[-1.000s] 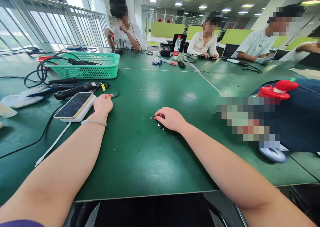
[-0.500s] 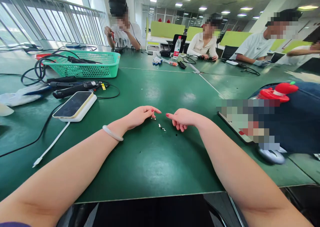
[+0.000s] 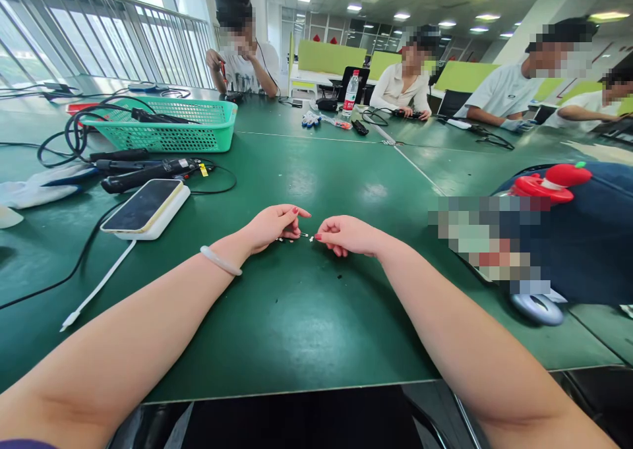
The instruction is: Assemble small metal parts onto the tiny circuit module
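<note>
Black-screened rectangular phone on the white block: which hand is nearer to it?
Left: the left hand is to the right of the phone, apart from it; the right hand is farther right.

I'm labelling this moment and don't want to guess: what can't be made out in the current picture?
All in the head view:
- Small white bit by the right hand: too small to identify, or to tell if it's pinched.
- Beneath the left hand: its palm and fingers partly hide small pieces.
- Dark blue item: pixelation covers part; the right edge cuts it off.
- Purple cloth: cut off by the bottom edge.
</note>
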A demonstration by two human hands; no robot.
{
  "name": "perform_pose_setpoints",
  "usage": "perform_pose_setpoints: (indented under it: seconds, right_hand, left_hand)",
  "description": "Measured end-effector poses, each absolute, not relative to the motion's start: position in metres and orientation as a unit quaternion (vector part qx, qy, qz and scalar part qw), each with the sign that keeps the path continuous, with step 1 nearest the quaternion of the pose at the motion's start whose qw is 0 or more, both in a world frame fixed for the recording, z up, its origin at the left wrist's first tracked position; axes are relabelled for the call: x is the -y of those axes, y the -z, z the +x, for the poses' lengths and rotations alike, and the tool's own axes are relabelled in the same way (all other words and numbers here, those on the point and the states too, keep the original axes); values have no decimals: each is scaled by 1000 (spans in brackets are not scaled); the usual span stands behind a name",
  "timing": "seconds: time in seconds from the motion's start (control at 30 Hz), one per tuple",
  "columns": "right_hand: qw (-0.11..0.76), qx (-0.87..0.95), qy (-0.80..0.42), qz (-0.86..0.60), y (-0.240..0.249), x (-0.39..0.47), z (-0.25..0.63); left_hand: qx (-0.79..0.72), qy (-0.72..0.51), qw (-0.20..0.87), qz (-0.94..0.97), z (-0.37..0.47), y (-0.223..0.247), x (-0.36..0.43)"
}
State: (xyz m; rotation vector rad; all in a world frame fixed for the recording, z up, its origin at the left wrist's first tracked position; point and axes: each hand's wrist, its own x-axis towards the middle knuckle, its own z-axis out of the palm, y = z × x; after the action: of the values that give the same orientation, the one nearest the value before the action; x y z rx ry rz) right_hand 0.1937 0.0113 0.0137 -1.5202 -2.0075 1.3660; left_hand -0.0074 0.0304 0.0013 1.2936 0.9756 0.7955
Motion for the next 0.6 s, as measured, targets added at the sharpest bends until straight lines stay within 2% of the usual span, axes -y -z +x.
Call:
perform_pose_setpoints:
  seconds: [0.13, 0.2, 0.23, 0.3, 0.4, 0.5, 0.6]
  right_hand:
    - [-65, 672, -564, -476, -25, -4, 203]
    - [-91, 668, -592, -443, -27, 0, 200]
    - [-62, 670, -601, -430, -25, 1, 196]
    - [62, 672, -611, -415, -20, 2, 185]
    - [187, 702, -552, -410, -9, -1, 173]
    - [217, 758, -425, -444, -2, -2, 167]
    - [203, 840, -230, -447, 1, 1, 162]
  left_hand:
    - [-416, -361, 631, 546, -8, -2, -30]
    - [-403, -369, 650, 528, -10, -3, -30]
    - [-393, -368, 663, 520, -10, -4, -30]
    - [-374, -362, 688, 505, -11, -4, -29]
    - [-363, -368, 706, 484, -12, -4, -29]
    - [-343, -395, 705, 478, -10, -2, -29]
    - [-338, -422, 692, 477, -8, -1, -30]
